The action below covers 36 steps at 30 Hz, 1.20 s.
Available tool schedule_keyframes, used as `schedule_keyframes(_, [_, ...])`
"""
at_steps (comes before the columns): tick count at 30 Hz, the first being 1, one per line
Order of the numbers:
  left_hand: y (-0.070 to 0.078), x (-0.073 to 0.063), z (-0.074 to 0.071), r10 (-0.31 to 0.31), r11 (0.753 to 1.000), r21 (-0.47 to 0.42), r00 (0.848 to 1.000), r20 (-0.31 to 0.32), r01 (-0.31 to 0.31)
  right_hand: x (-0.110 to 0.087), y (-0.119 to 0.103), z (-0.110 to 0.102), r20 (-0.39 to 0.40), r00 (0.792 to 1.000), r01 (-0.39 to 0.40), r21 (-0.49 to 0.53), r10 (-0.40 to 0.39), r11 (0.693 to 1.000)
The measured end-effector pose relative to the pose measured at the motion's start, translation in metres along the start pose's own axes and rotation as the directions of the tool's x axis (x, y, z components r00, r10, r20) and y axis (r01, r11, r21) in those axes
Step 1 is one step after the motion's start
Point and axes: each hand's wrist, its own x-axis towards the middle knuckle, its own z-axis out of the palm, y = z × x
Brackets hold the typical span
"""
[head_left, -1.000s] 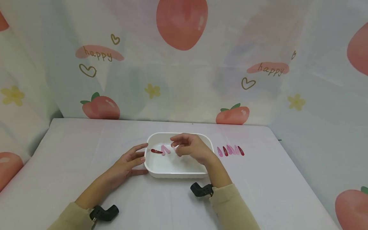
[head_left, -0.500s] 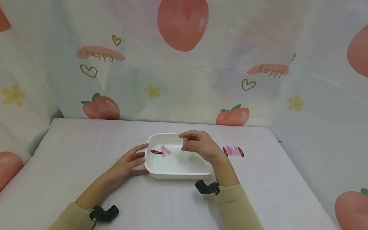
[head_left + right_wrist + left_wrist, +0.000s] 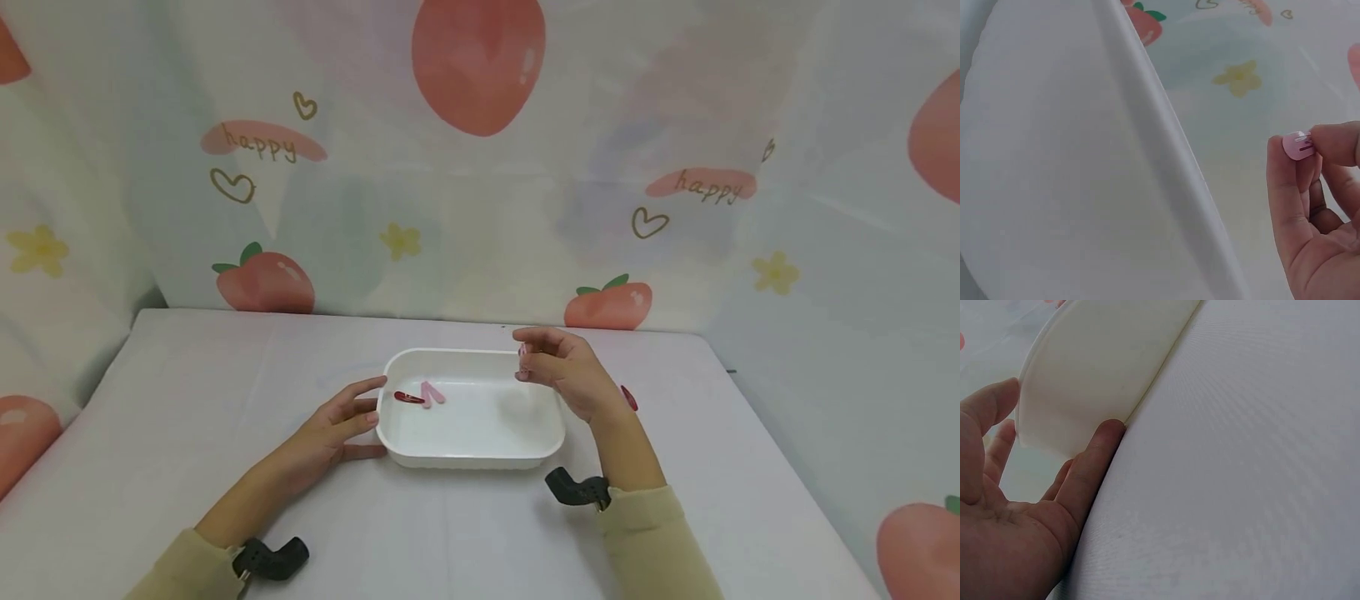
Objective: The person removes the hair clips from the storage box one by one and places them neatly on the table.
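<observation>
A white tray [image 3: 472, 429] sits on the table. My left hand [image 3: 322, 433] rests against its left end with fingers spread and fairly straight; in the left wrist view fingertips [image 3: 1110, 428] touch the tray wall [image 3: 1097, 369]. Above the tray's right back corner, my right hand [image 3: 573, 375] pinches a pink hair clip [image 3: 1298, 145] between thumb and finger. Inside the tray, toward its left, lie a red hair clip [image 3: 408, 397] and pink hair clips [image 3: 432, 393]. Past my right wrist a red clip [image 3: 629, 398] shows on the table; the hand hides other clips there.
White cloth [image 3: 465, 533] covers the table. A printed backdrop [image 3: 480, 250] with fruit and flowers stands behind it. Black wrist cameras [image 3: 272, 558] are worn at both sleeves.
My right hand has lifted the pinched pink clip from inside the tray and moved right and back to the tray's right end, covering most of the clip row. The left hand stays put.
</observation>
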Motion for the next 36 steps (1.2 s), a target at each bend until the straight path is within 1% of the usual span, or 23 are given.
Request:
schedule_keyframes(3, [0.001, 0.000, 0.000, 0.005, 1.000, 0.003, 1.000, -0.009, -0.004, -0.005, 0.000, -0.015, -0.068, 0.998, -0.007, -0.049, 0.004, 0.999])
schedule_keyframes(5, [0.001, 0.000, 0.000, -0.002, 1.000, 0.001, 1.000, -0.008, 0.002, -0.007, 0.000, -0.025, -0.122, 0.992, -0.023, -0.077, 0.013, 0.997])
schedule_keyframes(7, [0.000, 0.000, 0.001, -0.001, 1.000, -0.003, 1.000, -0.006, 0.001, -0.009, 0.001, -0.032, -0.158, 0.987, -0.025, -0.089, 0.011, 0.996])
schedule_keyframes(9, [-0.002, -0.001, 0.000, -0.002, 1.000, -0.008, 1.000, -0.007, 0.002, -0.010, 0.002, -0.038, -0.179, 0.984, -0.028, -0.093, 0.011, 0.995])
schedule_keyframes(12, [-0.003, -0.001, 0.000, 0.016, 1.000, -0.006, 1.000, -0.010, -0.016, -0.009, 0.004, -0.045, -0.195, 0.981, -0.022, -0.122, -0.003, 0.992])
schedule_keyframes(15, [-0.003, -0.001, -0.001, 0.014, 1.000, 0.001, 1.000, -0.013, -0.014, -0.010, 0.008, -0.050, -0.227, 0.974, -0.054, -0.158, 0.017, 0.986])
schedule_keyframes(18, [-0.003, 0.000, -0.002, 0.002, 1.000, 0.006, 1.000, -0.007, -0.001, -0.010, 0.014, -0.054, -0.258, 0.965, -0.096, -0.173, 0.049, 0.980])
schedule_keyframes(21, [-0.003, 0.000, -0.002, -0.008, 1.000, 0.007, 1.000, -0.011, 0.008, -0.010, 0.022, -0.056, -0.266, 0.961, -0.126, -0.180, 0.075, 0.976])
schedule_keyframes(26, [-0.002, 0.000, -0.002, 0.003, 1.000, 0.019, 1.000, -0.008, -0.003, -0.006, 0.030, -0.059, -0.285, 0.953, -0.160, -0.193, 0.101, 0.968])
schedule_keyframes(30, [-0.002, 0.000, -0.002, 0.004, 1.000, 0.022, 1.000, -0.009, -0.004, -0.005, 0.036, -0.062, -0.301, 0.945, -0.200, -0.229, 0.126, 0.953])
schedule_keyframes(36, [-0.001, 0.001, 0.000, -0.003, 1.000, 0.024, 1.000, -0.011, 0.003, -0.005, 0.043, -0.061, -0.270, 0.954, -0.220, -0.324, 0.133, 0.920])
